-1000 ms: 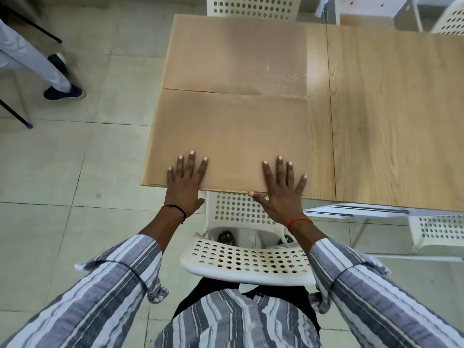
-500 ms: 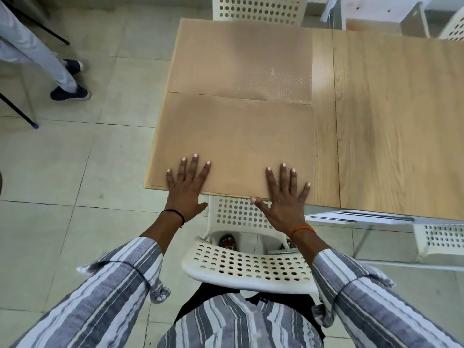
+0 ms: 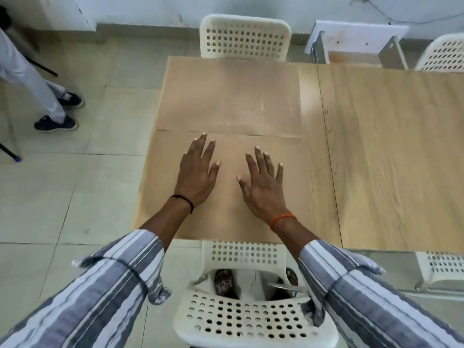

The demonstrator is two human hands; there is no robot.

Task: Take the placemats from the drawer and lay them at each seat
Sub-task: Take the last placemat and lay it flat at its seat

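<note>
Your left hand and right hand both lie flat on the near tan rectangular placemat, palms down, fingers straight and spread a little apart, gripping nothing. That mat sits on the pale wooden worktop directly under your fingers, its long axis running left to right across you, its near edge at the worktop's edge above the white perforated plastic chair in front of you. Its far edge lies just beyond your left fingertips, touching or almost touching the near edge of a second tan textured placemat, which lies ahead of your fingers before the far white perforated chair. Whether the two mats overlap at that seam cannot be told.

Your left hand reaches further forward, so it is nearer the seam; your right sits slightly back and towards the right end of the mat. Both forearms come in straight from the striped grey sleeves, wrists low.

To my eye this seat is laid and you are smoothing the mat. The worktop to the right of your right fingers is bare, with another white chair beyond it, so those seats probably want mats next
</note>
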